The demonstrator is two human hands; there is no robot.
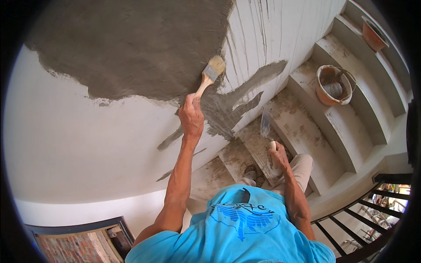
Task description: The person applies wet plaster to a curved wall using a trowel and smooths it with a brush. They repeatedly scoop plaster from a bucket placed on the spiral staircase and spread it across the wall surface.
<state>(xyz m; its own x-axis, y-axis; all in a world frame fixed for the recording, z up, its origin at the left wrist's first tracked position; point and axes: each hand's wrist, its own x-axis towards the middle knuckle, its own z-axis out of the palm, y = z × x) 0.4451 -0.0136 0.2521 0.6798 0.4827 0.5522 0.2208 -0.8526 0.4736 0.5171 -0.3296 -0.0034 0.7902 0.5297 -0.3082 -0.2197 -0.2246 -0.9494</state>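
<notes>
My left hand is raised to the wall, closed round the wooden handle of a flat paintbrush. Its pale bristles meet the right edge of a large patch of wet-looking grey plaster. Lower, over the stairs, my right hand is wrapped round the light handle of a trowel, its metal blade pointing up and away from me. Thinner grey smears spread below the brush, and dark drips run down the white wall beside it.
Curved, plaster-stained steps climb to the right. A reddish bucket with a grey object inside stands on one step; another reddish container sits higher up. A dark railing runs at lower right. A framed opening is at lower left.
</notes>
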